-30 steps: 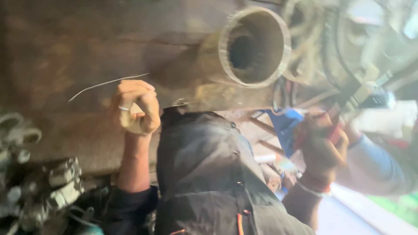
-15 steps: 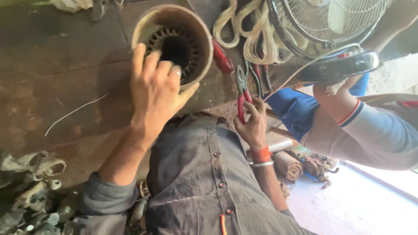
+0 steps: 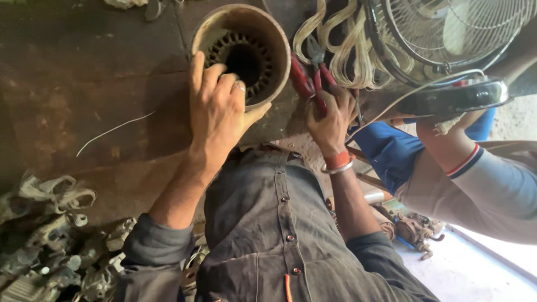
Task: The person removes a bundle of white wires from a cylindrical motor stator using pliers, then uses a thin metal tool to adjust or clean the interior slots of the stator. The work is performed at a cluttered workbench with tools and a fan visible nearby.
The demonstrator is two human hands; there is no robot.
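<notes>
Workbench, rusty brown, bears stator housing, wire, scrap.

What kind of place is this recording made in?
Probably a motor or fan repair workshop: a slotted motor housing under the left hand, red pliers in the right hand, a caged fan.

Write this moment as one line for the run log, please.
left hand: resting on motor stator rim | right hand: gripping red pliers | loose wire: lying on bench
</notes>
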